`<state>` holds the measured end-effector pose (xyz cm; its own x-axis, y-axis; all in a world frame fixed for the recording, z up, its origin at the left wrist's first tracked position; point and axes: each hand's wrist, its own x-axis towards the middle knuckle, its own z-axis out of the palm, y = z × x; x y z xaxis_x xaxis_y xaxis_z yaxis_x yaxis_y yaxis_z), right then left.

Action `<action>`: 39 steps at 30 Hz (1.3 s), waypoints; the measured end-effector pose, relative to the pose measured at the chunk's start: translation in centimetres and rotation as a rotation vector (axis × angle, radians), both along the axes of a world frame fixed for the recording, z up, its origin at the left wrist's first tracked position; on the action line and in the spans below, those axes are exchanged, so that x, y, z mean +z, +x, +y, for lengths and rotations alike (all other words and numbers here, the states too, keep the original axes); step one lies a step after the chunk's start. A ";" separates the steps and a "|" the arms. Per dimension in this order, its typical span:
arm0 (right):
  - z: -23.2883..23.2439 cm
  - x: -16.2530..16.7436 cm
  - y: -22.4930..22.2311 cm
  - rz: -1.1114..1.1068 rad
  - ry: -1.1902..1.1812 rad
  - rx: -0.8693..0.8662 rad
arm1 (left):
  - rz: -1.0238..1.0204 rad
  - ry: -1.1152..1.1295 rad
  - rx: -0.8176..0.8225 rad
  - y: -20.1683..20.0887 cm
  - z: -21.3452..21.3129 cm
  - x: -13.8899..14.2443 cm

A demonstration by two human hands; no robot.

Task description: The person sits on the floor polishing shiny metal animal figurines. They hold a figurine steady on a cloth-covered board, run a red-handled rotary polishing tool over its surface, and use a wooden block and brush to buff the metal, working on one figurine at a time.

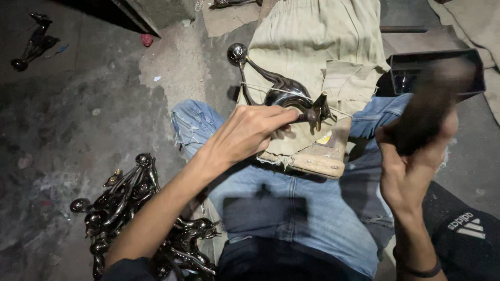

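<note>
Two hands are working: your left hand (pixel 250 132) is pinning the figurine (pixel 278 88) on the block's (pixel 317 158) near edge, its long axis running up-left, while your right hand (pixel 411 166) is gripping a blurred tool (pixel 432 104) to its right.

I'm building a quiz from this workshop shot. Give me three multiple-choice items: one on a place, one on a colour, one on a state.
1. Where is the heap of dark metal pieces?
A. on the floor by the left arm
B. on the lap
C. in the tray

2. What colour are the trousers?
A. black
B. blue
C. beige

3. How does the right hand look?
A. empty
B. flat on the floor
C. gripping a blurred dark tool

Answers: 1 A, the heap lies lower left on the floor. 2 B, blue denim covers the legs. 3 C, its fingers wrap the tool.
</note>
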<state>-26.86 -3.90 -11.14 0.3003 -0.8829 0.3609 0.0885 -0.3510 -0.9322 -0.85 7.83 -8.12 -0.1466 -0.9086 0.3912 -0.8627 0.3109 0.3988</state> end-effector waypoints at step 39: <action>1.7 0.5 -0.9 0.654 -0.484 0.106 | 0.028 0.482 -0.137 1.5 -7.0 0.6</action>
<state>-27.80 -2.24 -10.67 0.6554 -0.6295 0.4174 -0.3649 -0.7478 -0.5547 0.66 0.84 -7.48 -0.2726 -0.9600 -0.0633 -0.8138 0.1950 0.5475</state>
